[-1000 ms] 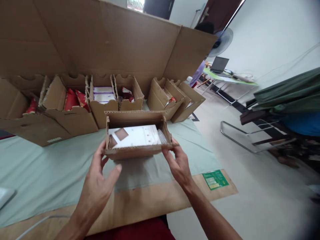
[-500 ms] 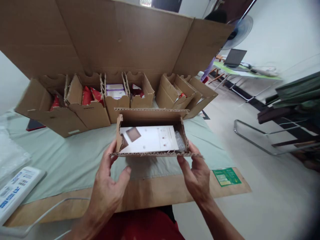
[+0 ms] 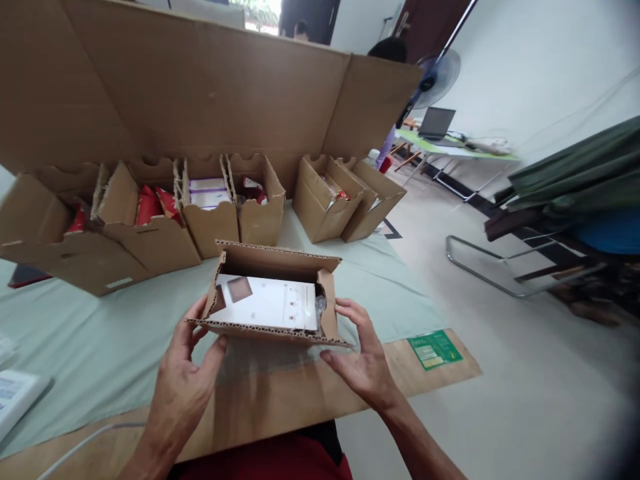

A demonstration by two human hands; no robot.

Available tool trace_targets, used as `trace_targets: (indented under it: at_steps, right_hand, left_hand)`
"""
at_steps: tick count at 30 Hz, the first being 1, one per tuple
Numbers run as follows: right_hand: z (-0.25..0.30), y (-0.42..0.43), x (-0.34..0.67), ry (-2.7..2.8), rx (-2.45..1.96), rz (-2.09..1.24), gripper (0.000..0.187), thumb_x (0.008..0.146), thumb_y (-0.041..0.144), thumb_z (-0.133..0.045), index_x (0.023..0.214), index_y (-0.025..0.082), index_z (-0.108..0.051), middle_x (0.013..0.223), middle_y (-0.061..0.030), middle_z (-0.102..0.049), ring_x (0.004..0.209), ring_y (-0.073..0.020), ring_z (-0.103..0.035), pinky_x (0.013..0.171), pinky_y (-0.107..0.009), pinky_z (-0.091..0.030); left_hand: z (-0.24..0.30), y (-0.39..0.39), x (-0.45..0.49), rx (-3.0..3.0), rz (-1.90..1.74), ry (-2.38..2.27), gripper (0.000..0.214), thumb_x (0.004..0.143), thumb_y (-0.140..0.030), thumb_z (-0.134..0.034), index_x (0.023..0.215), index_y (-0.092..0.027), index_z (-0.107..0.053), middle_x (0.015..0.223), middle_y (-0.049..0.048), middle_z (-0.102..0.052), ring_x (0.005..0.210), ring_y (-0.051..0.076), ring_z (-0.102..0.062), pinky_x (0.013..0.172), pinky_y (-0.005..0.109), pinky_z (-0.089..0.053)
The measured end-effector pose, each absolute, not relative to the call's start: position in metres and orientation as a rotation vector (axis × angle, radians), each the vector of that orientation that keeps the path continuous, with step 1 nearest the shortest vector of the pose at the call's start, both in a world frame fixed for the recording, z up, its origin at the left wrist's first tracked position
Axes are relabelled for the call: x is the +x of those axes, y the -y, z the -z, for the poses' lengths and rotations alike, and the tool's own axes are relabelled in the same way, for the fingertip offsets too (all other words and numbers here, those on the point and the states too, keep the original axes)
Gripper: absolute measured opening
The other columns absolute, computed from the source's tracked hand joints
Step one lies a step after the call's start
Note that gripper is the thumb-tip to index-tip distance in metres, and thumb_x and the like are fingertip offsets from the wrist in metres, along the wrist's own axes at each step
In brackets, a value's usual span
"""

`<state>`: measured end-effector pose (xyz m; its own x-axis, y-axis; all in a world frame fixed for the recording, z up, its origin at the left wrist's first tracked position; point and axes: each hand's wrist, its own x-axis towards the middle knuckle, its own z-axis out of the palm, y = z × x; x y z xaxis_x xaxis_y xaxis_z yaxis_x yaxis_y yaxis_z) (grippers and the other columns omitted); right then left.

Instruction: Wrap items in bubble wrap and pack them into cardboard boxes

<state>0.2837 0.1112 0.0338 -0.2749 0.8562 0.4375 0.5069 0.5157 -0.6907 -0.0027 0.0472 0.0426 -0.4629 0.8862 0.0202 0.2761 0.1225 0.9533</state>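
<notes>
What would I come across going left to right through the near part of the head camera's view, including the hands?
White slab-like object at the edge → left hand → open cardboard box holding a white carton → right hand → green printed card.

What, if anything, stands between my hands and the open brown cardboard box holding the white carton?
Nothing visible does. Your left hand is at the left end of the open brown cardboard box and your spread right hand is beside its right end, with no object between; whether that hand touches is unclear.
</notes>
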Motion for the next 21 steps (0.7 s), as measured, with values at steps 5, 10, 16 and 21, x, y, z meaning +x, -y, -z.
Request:
trace_targets:
  at_steps: [5,10,16,21]
  right_hand:
    - [-0.023,-0.152,0.303,1.988,-0.941,-0.856,0.111,0.066,0.067,-0.084,0.158,0.034,-0.032,0.171,-0.0109,-0.019,0.156,-0.0375,-0.022,0.122,-0.058,-0.031]
    - [-0.007,-0.194,0.297,1.909,-0.8,-1.143,0.137,0.055,0.078,-0.083,0.165,0.029,-0.017,0.167,-0.0147,-0.032,0.151,-0.037,-0.035,0.118,-0.055,-0.037]
    - [0.005,-0.158,0.319,1.8,-0.924,-1.007,0.125,0.062,0.059,-0.089,0.164,0.034,-0.02,0.165,-0.0098,-0.035,0.148,-0.0369,-0.041,0.118,-0.057,-0.038]
    - [0.018,-0.13,0.347,1.429,-1.253,-0.826,0.121,0.067,0.048,-0.089,0.163,0.031,-0.018,0.164,-0.0137,-0.036,0.145,-0.0374,-0.045,0.111,-0.059,-0.048]
  left_hand:
    - [-0.04,-0.055,-0.004,1.103,-1.367,-1.803,0.063,0.092,-0.049,-0.063,0.15,-0.032,-0.045,0.146,0.0083,-0.059,0.125,0.028,-0.064,0.105,0.045,-0.054]
    - [-0.041,-0.061,0.0,1.049,-1.338,-1.862,0.067,0.089,-0.059,-0.063,0.148,-0.034,-0.047,0.143,0.0078,-0.063,0.121,0.029,-0.067,0.098,0.042,-0.058]
    - [-0.039,-0.081,0.018,1.169,-1.344,-1.776,0.066,0.091,-0.054,-0.063,0.15,-0.03,-0.044,0.146,0.0115,-0.059,0.124,0.029,-0.065,0.1,0.043,-0.057]
    - [-0.01,-0.096,0.039,1.41,-1.226,-1.79,0.075,0.093,-0.041,-0.059,0.16,-0.029,-0.026,0.163,0.0166,-0.038,0.143,0.034,-0.047,0.109,0.056,-0.048]
